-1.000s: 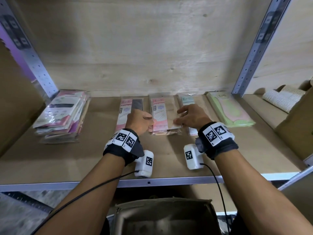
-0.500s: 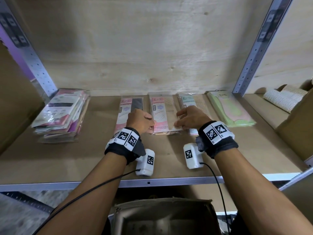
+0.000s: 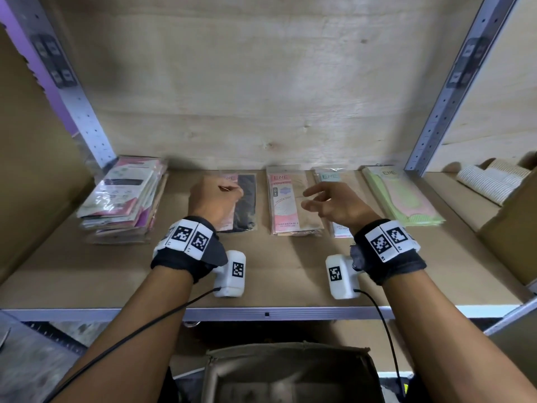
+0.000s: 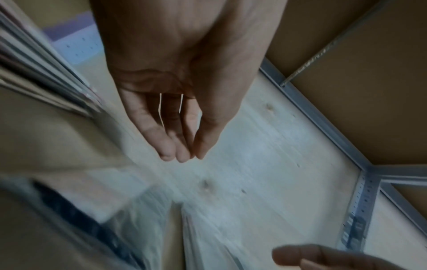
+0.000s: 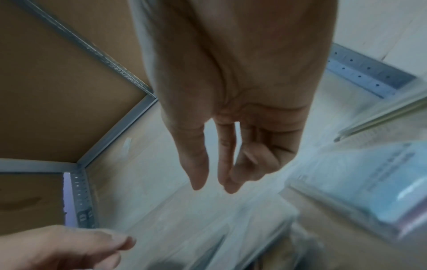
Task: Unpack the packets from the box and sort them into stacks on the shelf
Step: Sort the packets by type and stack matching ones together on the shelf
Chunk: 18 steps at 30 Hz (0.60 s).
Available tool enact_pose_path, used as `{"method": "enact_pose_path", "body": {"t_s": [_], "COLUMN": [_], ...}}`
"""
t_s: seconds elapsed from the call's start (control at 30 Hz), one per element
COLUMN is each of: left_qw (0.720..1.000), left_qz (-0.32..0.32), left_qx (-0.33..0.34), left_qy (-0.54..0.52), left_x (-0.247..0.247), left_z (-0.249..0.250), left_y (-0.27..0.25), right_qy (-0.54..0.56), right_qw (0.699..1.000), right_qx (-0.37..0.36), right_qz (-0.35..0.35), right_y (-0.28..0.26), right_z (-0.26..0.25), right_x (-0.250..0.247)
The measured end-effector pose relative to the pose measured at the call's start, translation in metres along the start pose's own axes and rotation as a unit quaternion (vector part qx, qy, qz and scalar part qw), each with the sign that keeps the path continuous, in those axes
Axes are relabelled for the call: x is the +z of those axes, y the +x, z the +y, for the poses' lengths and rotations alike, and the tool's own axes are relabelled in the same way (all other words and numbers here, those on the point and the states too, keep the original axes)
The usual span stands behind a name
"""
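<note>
Several stacks of packets lie along the back of the wooden shelf (image 3: 290, 274): a mixed pile (image 3: 125, 199) at the left, a pink-and-black stack (image 3: 247, 199), a beige-and-pink stack (image 3: 286, 199), a teal stack (image 3: 328, 177) and a green stack (image 3: 404, 199). My left hand (image 3: 215, 199) hovers over the pink-and-black stack, fingers nearly straight and holding nothing (image 4: 180, 146). My right hand (image 3: 334, 205) hangs over the teal stack with loose, empty fingers (image 5: 215, 175). The open cardboard box (image 3: 290, 373) sits below the shelf's front edge; its inside is dark.
Metal uprights (image 3: 441, 97) frame the bay, with a plywood back wall. A brown carton (image 3: 37, 184) stands at the left and another (image 3: 511, 225) at the right, beside striped folded items (image 3: 488, 181). The front half of the shelf board shows bare wood.
Both hands have let go of the sides of the beige-and-pink stack and drawn apart, the left one leftward, the right one rightward, and their fingers have loosened.
</note>
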<state>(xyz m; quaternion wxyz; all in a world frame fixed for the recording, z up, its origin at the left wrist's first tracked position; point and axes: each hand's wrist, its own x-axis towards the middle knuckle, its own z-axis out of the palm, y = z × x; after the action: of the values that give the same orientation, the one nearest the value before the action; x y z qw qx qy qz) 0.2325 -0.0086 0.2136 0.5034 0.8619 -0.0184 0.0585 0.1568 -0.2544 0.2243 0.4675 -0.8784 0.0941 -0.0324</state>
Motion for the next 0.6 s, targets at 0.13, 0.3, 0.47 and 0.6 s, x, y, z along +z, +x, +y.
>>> {"method": "enact_pose_path", "body": {"t_s": [0.13,0.3,0.47,0.6], "left_qw": [0.998,0.984,0.98,0.983], "left_qz": [0.059,0.179,0.182,0.122], "left_qx": [0.003,-0.007,-0.066,-0.11], "left_qy": [0.004,0.011,0.039,0.08], "left_x": [-0.058,-0.131,-0.185,-0.201], "left_z": [-0.012,-0.037,-0.072,-0.09], "left_y": [0.001,0.0,0.008,0.008], "right_qy": [0.061,0.101,0.112,0.145], "right_qw": [0.997,0.986,0.979,0.973], "right_qx": [-0.017,-0.019,-0.052,-0.036], "right_qz": [-0.053,-0.128,-0.164,-0.176], "right_y": [-0.01,-0.001,0.011,0.018], "right_z": [-0.018,-0.057,-0.116,-0.159], "right_x": [0.03,0.093,0.16,0.201]}}
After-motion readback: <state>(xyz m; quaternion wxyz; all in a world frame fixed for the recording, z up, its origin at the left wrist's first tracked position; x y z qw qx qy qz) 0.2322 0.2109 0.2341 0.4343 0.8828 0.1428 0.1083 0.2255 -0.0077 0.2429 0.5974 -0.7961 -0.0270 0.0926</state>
